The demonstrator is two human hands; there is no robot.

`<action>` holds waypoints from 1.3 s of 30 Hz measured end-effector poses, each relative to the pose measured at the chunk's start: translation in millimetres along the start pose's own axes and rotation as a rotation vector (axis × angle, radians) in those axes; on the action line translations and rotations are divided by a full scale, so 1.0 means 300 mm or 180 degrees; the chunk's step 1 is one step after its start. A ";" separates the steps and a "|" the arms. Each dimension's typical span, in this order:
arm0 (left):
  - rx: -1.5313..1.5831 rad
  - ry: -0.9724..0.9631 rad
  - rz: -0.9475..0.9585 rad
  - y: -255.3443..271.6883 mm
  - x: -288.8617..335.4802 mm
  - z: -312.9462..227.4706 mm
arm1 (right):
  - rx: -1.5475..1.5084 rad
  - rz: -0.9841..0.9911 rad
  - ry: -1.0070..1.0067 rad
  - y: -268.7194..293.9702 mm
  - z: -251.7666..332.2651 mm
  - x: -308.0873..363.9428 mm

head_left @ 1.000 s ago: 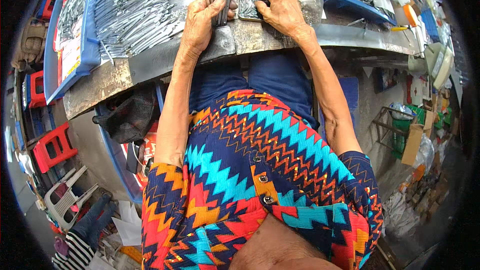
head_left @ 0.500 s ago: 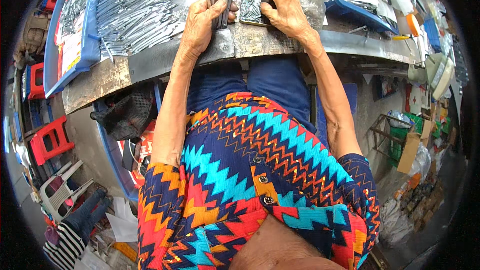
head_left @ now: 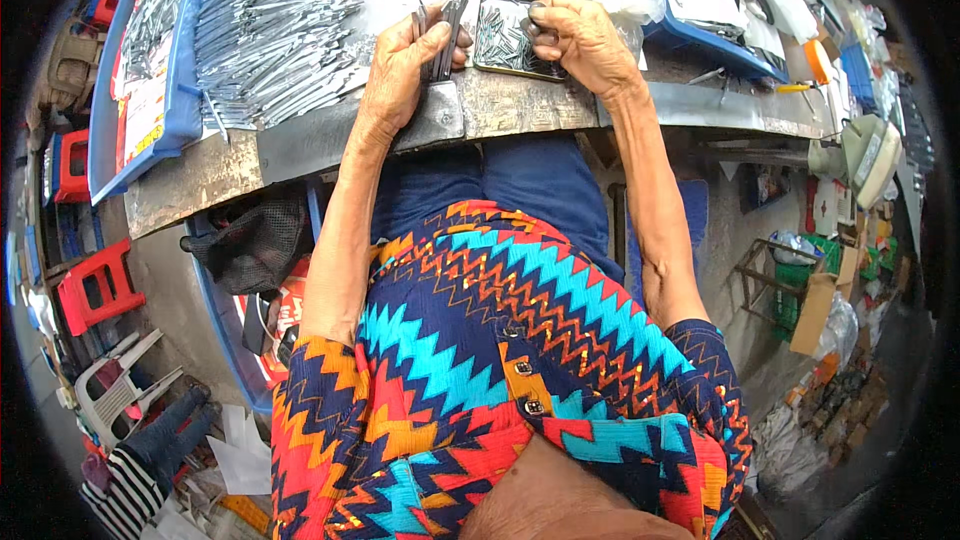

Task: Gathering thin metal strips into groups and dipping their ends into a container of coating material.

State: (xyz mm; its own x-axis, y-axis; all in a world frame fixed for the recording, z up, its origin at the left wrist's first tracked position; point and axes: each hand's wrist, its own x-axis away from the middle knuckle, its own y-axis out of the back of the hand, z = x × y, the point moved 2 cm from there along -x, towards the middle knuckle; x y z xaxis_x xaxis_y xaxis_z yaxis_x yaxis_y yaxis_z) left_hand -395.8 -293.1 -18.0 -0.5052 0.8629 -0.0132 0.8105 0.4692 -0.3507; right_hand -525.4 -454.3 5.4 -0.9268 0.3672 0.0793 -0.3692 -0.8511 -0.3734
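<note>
My left hand (head_left: 408, 65) is closed round a small bunch of dark, slender metal strips (head_left: 447, 40), which stand up between thumb and fingers at the table's near edge. Just to the right sits a shallow rectangular tin (head_left: 487, 62) with a dark rim, holding many small silvery pins (head_left: 505, 35). My right hand (head_left: 590, 45) is over the tin's right side with thumb and fingertips pinched together. Whatever those fingertips hold, if anything, is too small to make out.
A broad heap of thin metal strips (head_left: 290, 30) covers the table's left part, beside a blue tray (head_left: 180, 105). Another blue tray (head_left: 700, 45) and a clear plastic bag (head_left: 637, 0) are at the right. The worn table edge (head_left: 530, 112) crosses above my lap. A red stool (head_left: 100, 290) stands lower left.
My right hand has drawn back from inside the tin to its right edge, fingertips now raised, uncovering more pins. The left hand keeps its bunch of strips nearly still. The view has shifted slightly.
</note>
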 end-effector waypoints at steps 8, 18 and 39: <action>-0.0029 -0.0092 0.0045 0.015 -0.013 0.011 | 0.2004 -0.0117 0.0383 -0.112 0.003 0.009; -0.0495 -0.0383 -0.0063 -0.015 0.005 -0.027 | 0.4162 0.0239 0.1788 -0.220 -0.021 0.007; -0.0516 -0.0305 -0.0039 0.006 -0.011 -0.012 | 0.0726 -0.0764 0.0384 -0.230 -0.109 -0.019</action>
State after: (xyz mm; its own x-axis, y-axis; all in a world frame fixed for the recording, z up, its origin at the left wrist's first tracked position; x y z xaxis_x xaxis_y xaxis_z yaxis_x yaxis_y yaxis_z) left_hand -391.8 -294.3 -15.1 -0.5349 0.8388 -0.1016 0.8374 0.5103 -0.1960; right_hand -492.5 -385.4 0.5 -0.8018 0.5970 0.0250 -0.5941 -0.7921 -0.1403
